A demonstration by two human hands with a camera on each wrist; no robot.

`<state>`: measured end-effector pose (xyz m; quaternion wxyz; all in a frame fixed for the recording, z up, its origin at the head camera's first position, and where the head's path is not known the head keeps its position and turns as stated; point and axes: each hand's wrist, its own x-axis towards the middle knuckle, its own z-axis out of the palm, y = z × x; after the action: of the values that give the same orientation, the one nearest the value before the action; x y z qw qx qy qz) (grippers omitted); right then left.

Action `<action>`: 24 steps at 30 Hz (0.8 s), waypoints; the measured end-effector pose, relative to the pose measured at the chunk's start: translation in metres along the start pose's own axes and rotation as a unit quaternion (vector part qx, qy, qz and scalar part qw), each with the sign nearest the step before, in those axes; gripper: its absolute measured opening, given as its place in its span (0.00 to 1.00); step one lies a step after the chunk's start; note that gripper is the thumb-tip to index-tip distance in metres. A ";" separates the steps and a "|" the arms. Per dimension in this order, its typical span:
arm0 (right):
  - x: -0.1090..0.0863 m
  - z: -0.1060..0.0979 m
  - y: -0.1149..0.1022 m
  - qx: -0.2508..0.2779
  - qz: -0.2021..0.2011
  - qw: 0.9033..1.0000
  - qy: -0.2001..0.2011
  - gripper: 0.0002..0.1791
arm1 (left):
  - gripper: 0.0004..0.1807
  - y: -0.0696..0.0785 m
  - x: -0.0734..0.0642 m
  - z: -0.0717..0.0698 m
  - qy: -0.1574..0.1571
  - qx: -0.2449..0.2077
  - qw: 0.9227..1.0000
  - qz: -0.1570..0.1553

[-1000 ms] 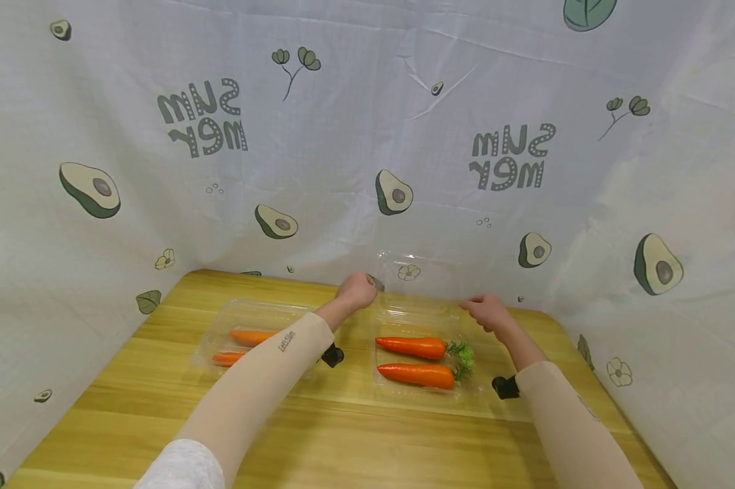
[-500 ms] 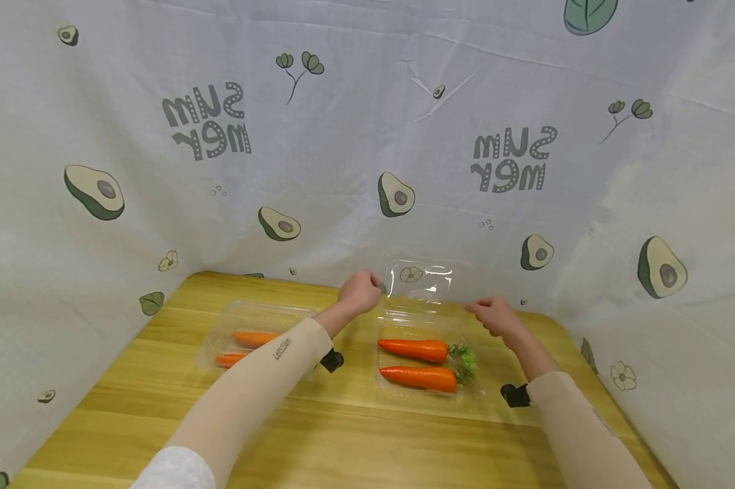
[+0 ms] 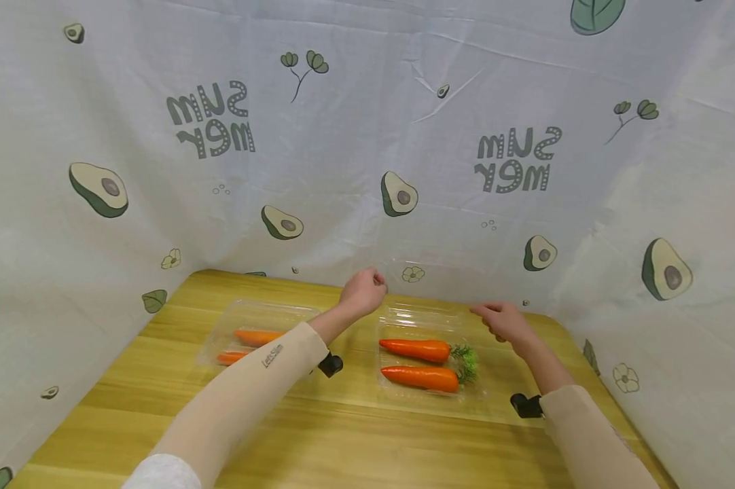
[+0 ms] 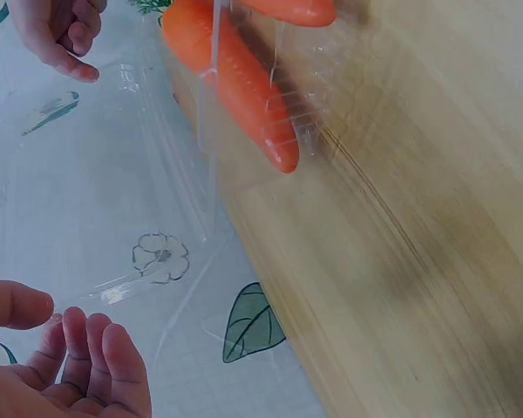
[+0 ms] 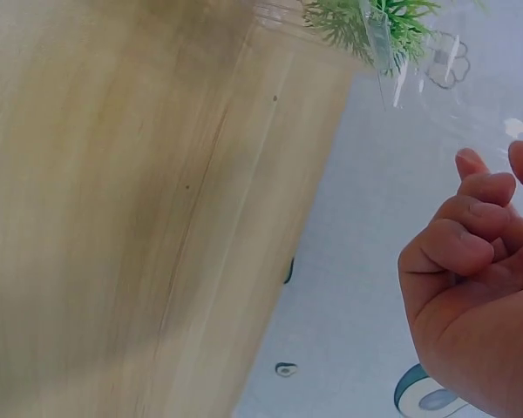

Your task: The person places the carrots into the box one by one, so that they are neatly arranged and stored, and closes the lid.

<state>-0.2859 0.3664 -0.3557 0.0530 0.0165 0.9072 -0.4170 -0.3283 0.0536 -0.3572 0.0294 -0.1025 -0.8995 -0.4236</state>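
A clear plastic clamshell container [image 3: 398, 392] holds two orange carrots [image 3: 419, 378] with frilly green tops at their right ends. Its transparent lid [image 4: 78, 192] stands raised at the back against the curtain. My left hand [image 3: 363, 293] is at the lid's left edge, thumb and forefinger pinching its rim in the left wrist view. At the lid's right edge, my right hand [image 3: 503, 320] has thumb and forefinger together at the corner, the other fingers curled in. In the right wrist view the lid is barely visible beyond the fingertips.
A second clear container [image 3: 236, 312] with orange carrots [image 3: 254, 337] sits at the left, partly behind my left forearm. The wooden table [image 3: 367, 441] ends at a white avocado-print curtain [image 3: 343, 170] along the back and sides.
Both hands have shifted slightly to the right, partly with the head view. Reflections on the raised lid have changed as its tilt altered. The carrots stay put in the container.
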 end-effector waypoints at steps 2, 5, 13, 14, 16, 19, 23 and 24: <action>-0.002 0.000 0.001 0.006 -0.003 1.000 -0.002 0.25 | 0.06 0.001 -0.003 -0.001 0.002 -0.004 1.000 0.007; -0.005 0.000 0.002 0.014 -0.003 1.000 0.000 0.25 | 0.07 0.002 -0.007 -0.004 0.003 -0.015 1.000 0.014; -0.013 0.001 0.003 0.027 -0.009 1.000 -0.003 0.26 | 0.13 0.005 -0.018 -0.009 -0.003 -0.057 0.998 0.023; -0.014 0.001 0.003 0.028 -0.008 1.000 -0.004 0.26 | 0.14 0.005 -0.019 -0.009 -0.005 -0.065 0.998 0.024; -0.017 0.001 0.003 0.035 -0.008 0.999 -0.006 0.27 | 0.15 0.005 -0.023 -0.009 -0.010 -0.087 0.996 0.022; -0.021 0.000 0.004 0.039 -0.011 0.999 -0.010 0.27 | 0.16 0.005 -0.028 -0.009 -0.019 -0.124 0.992 0.012; -0.024 0.001 0.006 0.039 -0.011 0.999 -0.007 0.28 | 0.18 0.004 -0.035 -0.009 -0.026 -0.158 0.987 -0.001; -0.024 0.001 0.006 0.037 -0.011 0.999 -0.006 0.28 | 0.18 0.003 -0.037 -0.010 -0.028 -0.166 0.986 -0.004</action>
<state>-0.2611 0.3697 -0.3582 0.0534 0.0057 0.8910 -0.4508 -0.2915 0.0424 -0.3537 -0.0152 -0.1139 -0.8179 -0.5638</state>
